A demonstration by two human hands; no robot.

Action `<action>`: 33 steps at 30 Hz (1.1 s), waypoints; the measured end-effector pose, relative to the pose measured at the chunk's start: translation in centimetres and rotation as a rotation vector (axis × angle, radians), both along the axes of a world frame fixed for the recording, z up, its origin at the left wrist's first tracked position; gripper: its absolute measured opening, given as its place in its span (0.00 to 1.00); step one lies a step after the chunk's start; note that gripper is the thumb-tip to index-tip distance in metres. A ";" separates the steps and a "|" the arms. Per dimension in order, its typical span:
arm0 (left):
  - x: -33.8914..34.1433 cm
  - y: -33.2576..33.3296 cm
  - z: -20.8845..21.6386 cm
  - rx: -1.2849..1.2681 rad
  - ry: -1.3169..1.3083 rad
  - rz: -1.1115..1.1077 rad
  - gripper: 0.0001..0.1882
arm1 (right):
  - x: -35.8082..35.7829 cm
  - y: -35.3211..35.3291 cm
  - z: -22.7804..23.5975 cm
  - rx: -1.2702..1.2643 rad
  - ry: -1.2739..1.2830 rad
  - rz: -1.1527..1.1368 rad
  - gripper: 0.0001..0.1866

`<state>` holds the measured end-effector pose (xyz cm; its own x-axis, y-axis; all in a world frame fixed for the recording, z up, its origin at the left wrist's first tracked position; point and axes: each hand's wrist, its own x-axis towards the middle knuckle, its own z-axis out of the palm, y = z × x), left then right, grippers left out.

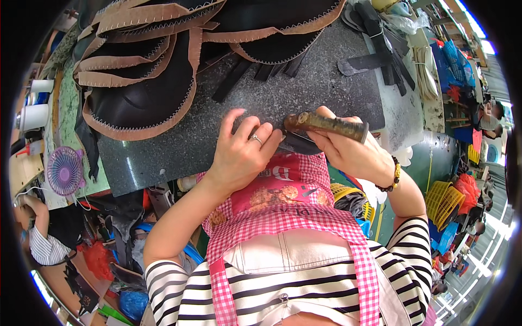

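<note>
My right hand (348,144) is wrapped round a worn, brownish hammer (340,127), which lies crosswise with a flared, flat end at the right. Close beside it, at the table's near edge, my left hand (244,146) is bent, its little finger raised and a ring on one finger. Its index fingertip presses at a dark leather-like piece (298,143); the thumb is hidden beneath the hand. That piece lies just below the hammer's left end, partly covered by both hands. Both hands are over the edge of the speckled dark grey work slab (179,155).
Black panels with zigzag-stitched tan edging (147,130) are heaped at the far left. Dark strips (380,49) lie at the far right. A purple fan (65,169) stands left, near another person's arm (39,217). Yellow baskets (443,202) stand at the right.
</note>
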<state>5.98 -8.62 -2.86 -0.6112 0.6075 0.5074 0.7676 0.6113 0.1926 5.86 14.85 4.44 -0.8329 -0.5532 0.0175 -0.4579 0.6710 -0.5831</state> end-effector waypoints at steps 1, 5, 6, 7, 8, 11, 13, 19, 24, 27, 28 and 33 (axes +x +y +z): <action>0.2 -0.1 0.0 -0.013 -0.004 -0.005 0.11 | 0.1 0.0 -0.1 0.048 -0.031 0.019 0.08; -0.1 -0.1 0.0 -0.024 -0.011 -0.017 0.11 | -0.4 -0.1 0.3 0.038 -0.023 0.063 0.07; -0.1 -0.2 0.1 -0.029 -0.007 -0.022 0.11 | -0.5 -0.1 0.3 0.032 0.023 0.091 0.07; 0.1 -0.3 0.0 -0.033 -0.011 -0.026 0.11 | -0.4 0.0 0.1 0.027 0.061 0.121 0.06; 0.2 -0.2 -0.1 -0.029 -0.024 -0.022 0.11 | -0.4 0.0 0.1 0.028 0.041 0.098 0.07; 0.1 0.0 0.2 -0.022 -0.050 -0.010 0.11 | -0.7 -0.2 0.2 0.030 -0.008 0.029 0.08; 0.4 -0.1 0.2 -0.023 -0.072 -0.005 0.12 | -0.4 -0.3 0.2 0.030 -0.044 0.006 0.07; 1.6 0.6 -0.9 0.232 -0.152 0.181 0.11 | -0.2 -0.6 0.2 0.073 -0.048 0.048 0.06; 2.2 1.0 -0.9 0.192 -0.111 0.178 0.09 | -0.8 -0.4 0.7 0.059 -0.004 0.074 0.08; 1.8 0.7 -0.7 0.129 -0.089 0.156 0.10 | -0.9 -0.2 0.1 0.022 -0.002 0.052 0.09; 1.5 0.6 -0.4 0.120 -0.089 0.142 0.10 | -0.6 -0.4 0.1 0.031 -0.032 0.066 0.08; -0.5 -0.6 0.0 0.106 -0.109 -0.007 0.11 | -1.5 -0.5 0.3 -0.004 0.001 0.063 0.07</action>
<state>5.46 -9.24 -2.88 -0.6621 0.5586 0.4996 0.7428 0.5776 0.3386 4.36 14.39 4.73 -0.7965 -0.6043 0.0207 -0.4996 0.6385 -0.5854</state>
